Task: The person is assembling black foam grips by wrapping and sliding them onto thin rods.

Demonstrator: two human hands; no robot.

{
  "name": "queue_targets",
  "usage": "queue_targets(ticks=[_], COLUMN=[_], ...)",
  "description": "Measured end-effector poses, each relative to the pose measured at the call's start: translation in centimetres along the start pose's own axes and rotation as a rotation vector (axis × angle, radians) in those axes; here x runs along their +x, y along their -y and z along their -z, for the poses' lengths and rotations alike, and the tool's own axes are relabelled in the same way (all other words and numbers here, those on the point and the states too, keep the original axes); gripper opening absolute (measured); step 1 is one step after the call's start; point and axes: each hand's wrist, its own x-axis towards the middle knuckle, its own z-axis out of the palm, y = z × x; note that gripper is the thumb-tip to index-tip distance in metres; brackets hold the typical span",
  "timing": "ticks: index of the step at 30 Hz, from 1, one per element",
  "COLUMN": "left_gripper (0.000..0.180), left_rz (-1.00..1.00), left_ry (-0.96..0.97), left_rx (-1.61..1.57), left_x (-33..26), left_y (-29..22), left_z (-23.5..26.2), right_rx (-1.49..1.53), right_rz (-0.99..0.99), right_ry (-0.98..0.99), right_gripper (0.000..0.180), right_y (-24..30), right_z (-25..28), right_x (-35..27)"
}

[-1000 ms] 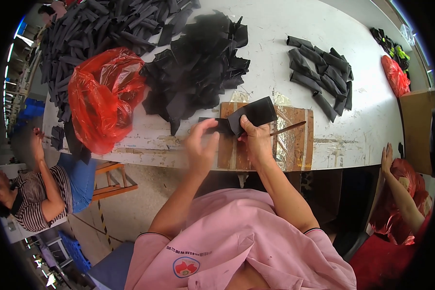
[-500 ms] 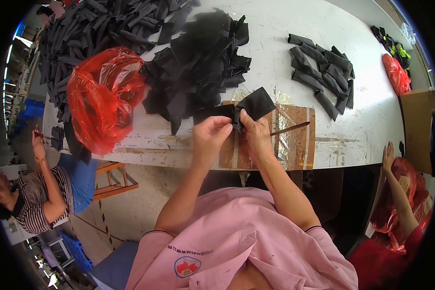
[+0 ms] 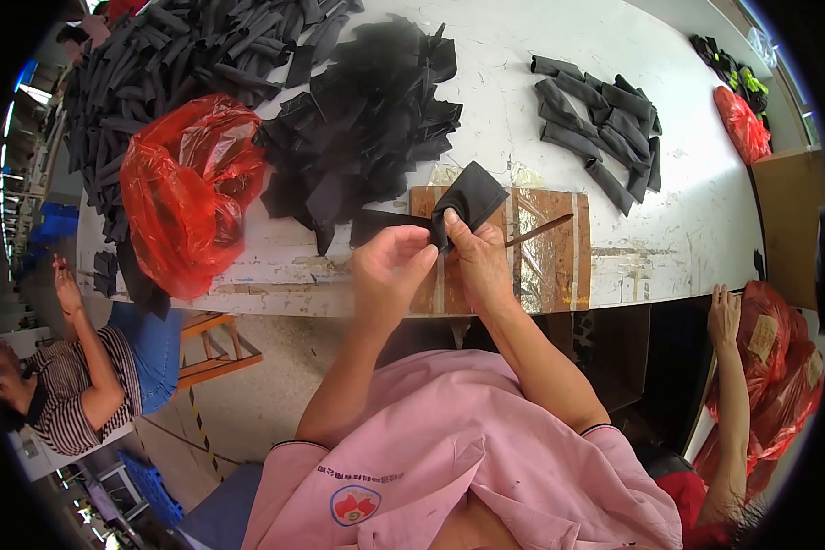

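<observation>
A black fabric piece (image 3: 473, 194) is gripped between the thumb and fingers of my right hand (image 3: 482, 268), its squarish end pointing up and away. My left hand (image 3: 387, 268) is closed in a pinch at the near left edge of the same fabric; its fingertips partly hide what they grip. From behind my right hand a thin brown stick (image 3: 541, 230) sticks out to the right; whether the fingers hold it I cannot tell. Both hands are over a brown cardboard sheet (image 3: 573, 261) at the table's near edge. A dark strip (image 3: 385, 223) lies just beyond my left hand.
A heap of flat black fabric pieces (image 3: 367, 119) lies ahead, with many rolled dark pieces (image 3: 192, 55) far left. A red plastic bag (image 3: 188, 202) sits left. Several black fabric tubes (image 3: 605, 124) lie right. People are at both sides; one hand (image 3: 724, 316) touches the right table edge.
My view has shifted slightly, moving the table's contents a little left. The fabric piece has tilted in my right hand, and my left hand stays at its edge. The person at right has leaned lower.
</observation>
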Motion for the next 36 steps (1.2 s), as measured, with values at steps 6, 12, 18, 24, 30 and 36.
queue_targets(ticks=[6, 12, 18, 24, 30, 36], left_gripper=[0.014, 0.009, 0.009, 0.010, 0.014, 0.010], left_rz=[0.080, -0.010, 0.093, 0.566, 0.301, 0.249], left_ry=[-0.035, -0.080, -0.085, 0.285, -0.029, -0.094], left_rx=[-0.021, 0.124, 0.065, -1.140, -0.838, -0.477], left_x=[-0.5, -0.9, -0.6, 0.0, -1.3, -1.8], left_y=[0.0, 0.2, 1.0, 2.5, 0.8, 0.7], left_z=[0.2, 0.1, 0.6, 2.2, 1.9, 1.6], right_rx=[-0.027, 0.017, 0.078, 0.348, 0.288, 0.189], right_rz=[-0.048, -0.099, -0.084, -0.341, -0.251, -0.216], right_ry=[0.056, 0.105, 0.148, 0.208, 0.168, 0.189], right_gripper=[0.024, 0.021, 0.018, 0.017, 0.016, 0.019], right_y=[0.9, 0.3, 0.0, 1.6, 1.1, 0.9], right_z=[-0.2, 0.2, 0.5, -0.1, -0.4, -0.5], right_x=[-1.0, -1.1, -1.5, -2.1, -1.5, -2.1])
